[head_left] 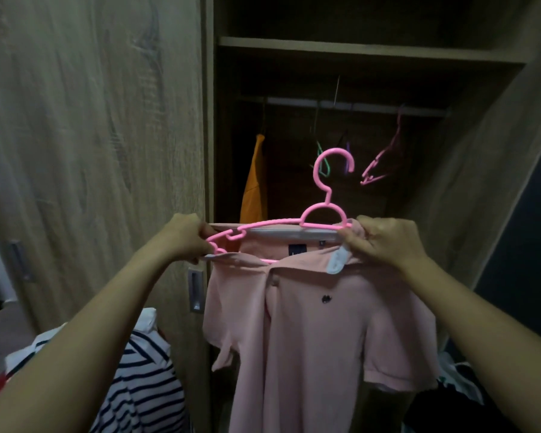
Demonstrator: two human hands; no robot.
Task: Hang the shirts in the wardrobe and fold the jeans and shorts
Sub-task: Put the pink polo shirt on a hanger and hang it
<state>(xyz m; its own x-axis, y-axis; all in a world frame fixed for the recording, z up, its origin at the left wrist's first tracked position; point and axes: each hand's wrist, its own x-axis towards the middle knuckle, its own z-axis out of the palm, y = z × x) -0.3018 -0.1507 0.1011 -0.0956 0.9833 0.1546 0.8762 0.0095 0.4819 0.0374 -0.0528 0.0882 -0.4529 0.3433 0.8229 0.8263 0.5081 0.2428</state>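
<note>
A pink polo shirt (313, 332) hangs in front of me, held up at its collar. A pink plastic hanger (322, 210) lies across the collar opening, its left end partly inside the neck and its hook pointing up. My left hand (185, 237) grips the shirt's left collar edge together with the hanger's left end. My right hand (384, 242) pinches the right collar edge by the hanger's right shoulder. Behind them the open wardrobe shows its rail (356, 106) under a shelf (356, 50).
An orange garment (254, 182) hangs at the rail's left. Empty hangers hang further right: a green one (322, 160) and a pink one (384, 160). The closed wardrobe door (91, 135) fills the left. A striped shirt (144, 385) lies on a pile at lower left.
</note>
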